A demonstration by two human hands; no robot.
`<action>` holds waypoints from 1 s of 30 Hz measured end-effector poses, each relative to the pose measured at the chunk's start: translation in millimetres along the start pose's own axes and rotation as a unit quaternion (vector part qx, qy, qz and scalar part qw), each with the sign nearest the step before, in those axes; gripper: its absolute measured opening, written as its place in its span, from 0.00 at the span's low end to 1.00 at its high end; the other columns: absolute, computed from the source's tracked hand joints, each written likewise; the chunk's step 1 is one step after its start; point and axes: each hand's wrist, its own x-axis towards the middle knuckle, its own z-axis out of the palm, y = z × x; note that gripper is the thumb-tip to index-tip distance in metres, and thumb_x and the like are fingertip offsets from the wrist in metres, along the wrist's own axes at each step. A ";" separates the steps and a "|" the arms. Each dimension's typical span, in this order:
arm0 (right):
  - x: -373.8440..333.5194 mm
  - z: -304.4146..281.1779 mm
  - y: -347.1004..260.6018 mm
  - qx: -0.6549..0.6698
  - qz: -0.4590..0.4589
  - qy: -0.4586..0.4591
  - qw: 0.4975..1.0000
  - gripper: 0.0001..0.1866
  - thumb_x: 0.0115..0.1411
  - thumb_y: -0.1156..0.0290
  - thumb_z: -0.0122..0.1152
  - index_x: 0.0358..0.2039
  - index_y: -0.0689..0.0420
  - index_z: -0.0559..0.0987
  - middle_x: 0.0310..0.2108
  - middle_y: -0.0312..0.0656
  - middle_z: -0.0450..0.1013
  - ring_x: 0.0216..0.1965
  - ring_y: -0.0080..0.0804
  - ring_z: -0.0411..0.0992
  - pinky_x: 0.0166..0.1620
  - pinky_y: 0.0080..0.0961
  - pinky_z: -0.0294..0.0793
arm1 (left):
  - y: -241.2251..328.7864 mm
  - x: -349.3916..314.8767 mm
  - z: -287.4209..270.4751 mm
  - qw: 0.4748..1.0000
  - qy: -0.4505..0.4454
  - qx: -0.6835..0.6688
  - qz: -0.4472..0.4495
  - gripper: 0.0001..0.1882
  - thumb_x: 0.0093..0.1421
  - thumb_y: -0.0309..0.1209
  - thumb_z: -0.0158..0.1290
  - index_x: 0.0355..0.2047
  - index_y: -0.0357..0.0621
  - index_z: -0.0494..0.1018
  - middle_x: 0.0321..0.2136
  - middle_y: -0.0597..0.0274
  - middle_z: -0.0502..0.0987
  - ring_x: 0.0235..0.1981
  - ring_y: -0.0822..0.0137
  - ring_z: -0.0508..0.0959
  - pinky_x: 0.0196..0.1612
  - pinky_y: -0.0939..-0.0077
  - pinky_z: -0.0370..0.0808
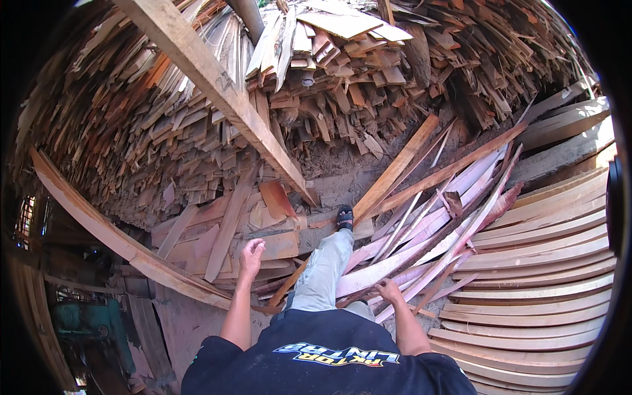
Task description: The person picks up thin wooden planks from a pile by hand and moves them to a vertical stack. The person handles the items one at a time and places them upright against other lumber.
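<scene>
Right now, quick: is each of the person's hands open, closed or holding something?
Left hand: loosely open, nothing visible in it.
Right hand: beside the pale wooden strips; whether it grips one cannot be told.

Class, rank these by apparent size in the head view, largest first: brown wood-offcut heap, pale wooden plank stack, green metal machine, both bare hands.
1. Offcut heap
2. Plank stack
3. Machine
4. Left hand and right hand: too alike to rank
</scene>
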 end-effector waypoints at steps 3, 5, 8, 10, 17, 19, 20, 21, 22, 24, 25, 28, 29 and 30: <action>37.8 -19.5 -20.8 0.003 0.026 0.000 1.000 0.16 0.54 0.62 0.59 0.34 0.64 0.79 0.28 0.50 0.77 0.31 0.39 0.76 0.39 0.31 0.74 | 62.7 76.4 14.6 0.997 -0.026 -0.029 0.068 0.12 0.62 0.29 0.49 0.43 0.34 0.72 0.36 0.60 0.77 0.36 0.72 0.76 0.42 0.78 0.73; 59.7 -38.6 -43.3 -0.012 0.015 0.031 0.999 0.17 0.52 0.60 0.59 0.33 0.62 0.79 0.30 0.52 0.77 0.35 0.43 0.76 0.42 0.33 0.73 | 93.6 129.0 33.1 0.993 -0.062 -0.052 0.087 0.13 0.63 0.30 0.48 0.44 0.34 0.71 0.37 0.60 0.77 0.37 0.72 0.76 0.43 0.77 0.73; 106.5 -70.6 -61.0 -0.003 0.073 0.051 0.996 0.18 0.50 0.58 0.59 0.33 0.60 0.80 0.32 0.52 0.77 0.37 0.45 0.76 0.44 0.35 0.72 | 151.7 221.4 86.7 0.986 -0.117 -0.088 0.077 0.16 0.64 0.32 0.48 0.47 0.34 0.69 0.41 0.58 0.75 0.40 0.71 0.76 0.46 0.76 0.72; 144.7 -93.9 -82.7 -0.058 0.071 0.019 0.996 0.17 0.50 0.59 0.58 0.34 0.60 0.80 0.34 0.53 0.76 0.39 0.48 0.75 0.45 0.37 0.72 | 182.4 277.7 123.8 0.961 -0.137 -0.238 0.019 0.30 0.64 0.44 0.48 0.57 0.34 0.57 0.49 0.50 0.69 0.45 0.62 0.74 0.49 0.69 0.71; 271.7 -186.6 -210.1 -0.037 0.015 0.093 0.995 0.16 0.53 0.63 0.58 0.36 0.63 0.78 0.34 0.53 0.76 0.38 0.45 0.76 0.43 0.34 0.73 | 212.2 459.3 177.0 0.727 0.014 -0.675 -0.125 0.51 0.56 0.53 0.53 0.62 0.31 0.37 0.55 0.43 0.60 0.53 0.50 0.67 0.58 0.52 0.65; 298.4 -211.1 -245.6 -0.032 -0.016 0.101 0.994 0.16 0.54 0.63 0.58 0.37 0.63 0.78 0.33 0.52 0.77 0.37 0.44 0.76 0.42 0.33 0.73 | 217.6 491.1 180.1 0.675 0.069 -0.721 -0.139 0.45 0.56 0.51 0.54 0.59 0.28 0.48 0.52 0.44 0.64 0.52 0.51 0.68 0.58 0.53 0.65; 304.5 -221.4 -267.7 -0.035 -0.022 0.112 0.993 0.16 0.54 0.63 0.58 0.38 0.62 0.78 0.33 0.51 0.77 0.36 0.43 0.76 0.42 0.33 0.73 | 216.3 504.3 177.3 0.666 0.059 -0.731 -0.137 0.42 0.57 0.50 0.53 0.57 0.28 0.51 0.51 0.45 0.66 0.51 0.53 0.69 0.58 0.54 0.66; 312.5 -226.8 -281.2 -0.037 -0.032 0.109 0.993 0.16 0.54 0.63 0.58 0.37 0.62 0.78 0.33 0.51 0.77 0.36 0.43 0.76 0.42 0.33 0.74 | 211.7 515.1 173.9 0.657 0.048 -0.740 -0.135 0.39 0.58 0.50 0.53 0.55 0.28 0.55 0.50 0.46 0.67 0.50 0.54 0.70 0.57 0.55 0.67; 319.5 -232.2 -293.9 -0.039 -0.042 0.106 0.993 0.16 0.54 0.63 0.58 0.37 0.62 0.78 0.33 0.51 0.77 0.36 0.43 0.76 0.42 0.33 0.74 | 206.9 524.3 171.1 0.649 0.037 -0.748 -0.132 0.36 0.59 0.49 0.52 0.53 0.28 0.59 0.48 0.47 0.69 0.49 0.55 0.71 0.57 0.56 0.68; 332.5 -241.7 -304.0 -0.038 -0.042 0.101 0.993 0.15 0.54 0.64 0.58 0.37 0.62 0.78 0.33 0.51 0.77 0.36 0.43 0.76 0.41 0.33 0.74 | 216.7 534.4 173.1 0.641 0.040 -0.752 -0.150 0.22 0.62 0.40 0.50 0.44 0.30 0.66 0.43 0.48 0.73 0.45 0.59 0.75 0.52 0.62 0.74; 335.5 -243.6 -307.8 -0.037 -0.036 0.094 0.994 0.15 0.54 0.64 0.58 0.37 0.62 0.78 0.33 0.51 0.77 0.36 0.42 0.76 0.41 0.33 0.74 | 215.3 538.3 174.4 0.640 0.047 -0.752 -0.152 0.21 0.62 0.38 0.50 0.44 0.29 0.66 0.42 0.48 0.74 0.44 0.59 0.75 0.51 0.63 0.75; 339.4 -241.8 -313.2 -0.054 -0.009 0.078 0.995 0.15 0.54 0.64 0.58 0.36 0.62 0.78 0.32 0.50 0.77 0.36 0.40 0.77 0.41 0.32 0.74 | 223.2 535.6 173.7 0.638 0.071 -0.749 -0.165 0.16 0.63 0.33 0.48 0.44 0.30 0.66 0.39 0.49 0.75 0.39 0.61 0.77 0.46 0.68 0.78; 340.4 -237.6 -312.9 -0.052 -0.004 0.068 0.996 0.15 0.54 0.64 0.58 0.35 0.62 0.78 0.32 0.49 0.77 0.36 0.40 0.77 0.41 0.32 0.74 | 225.9 535.1 170.4 0.638 0.077 -0.748 -0.166 0.15 0.63 0.33 0.48 0.44 0.32 0.66 0.39 0.48 0.75 0.39 0.61 0.77 0.45 0.68 0.79; 343.1 -236.2 -312.2 -0.049 0.002 0.059 0.997 0.15 0.54 0.63 0.58 0.35 0.62 0.78 0.31 0.49 0.77 0.36 0.39 0.77 0.41 0.32 0.74 | 228.8 534.9 168.9 0.637 0.084 -0.748 -0.167 0.15 0.63 0.32 0.47 0.44 0.33 0.65 0.39 0.48 0.75 0.39 0.62 0.77 0.45 0.68 0.79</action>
